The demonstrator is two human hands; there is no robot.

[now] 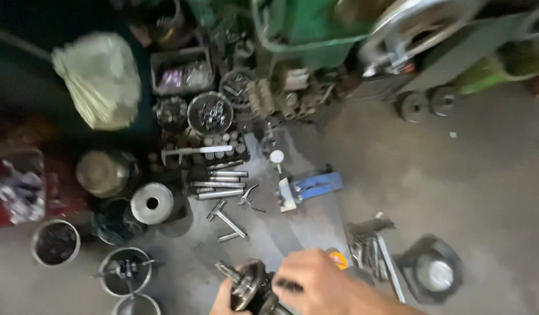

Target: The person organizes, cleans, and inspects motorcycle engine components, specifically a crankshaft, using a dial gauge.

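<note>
Floor (456, 175) — grey concrete, stained, carrying everything below.

Machine (304, 29) — green, at the top edge, with a large metal wheel (409, 23) to its right and two small dark wheels (427, 104) under it.

Sack (100, 79) — pale, crumpled, upper left.

Tray (182, 70) — dark, rectangular, filled with small metal parts; just below it a round bowl (210, 112) of bolts.

Drum (106, 172) — dull metal, rounded, at left; beside it a bright disc (153, 203) with a hole in its centre.

Cans (55, 242) — round, open, along the lower left, one holding dark scrap, another (125, 271) with a metal piece lying across it.

Round housing (431, 269) — dark ring with pale centre, lower right.

Blue clamp (310, 186) — flat on the floor, centre, near a white knob (276, 156).

Rods (220, 184) — several steel bars lying side by side, left of the clamp; a T-shaped wrench (225, 219) just below them, pliers (250, 198) beside.

Shaft assembly (249, 286) — dark metal, with a flanged head and a threaded stub pointing up-left; at the bottom centre, above the floor, held between both hands.

Right hand (316, 283) — closed over the assembly from above, fingers curled round its body.

Left hand (225, 303) — mostly cut off by the frame edge, under the assembly's flange; grip cannot be told
</note>
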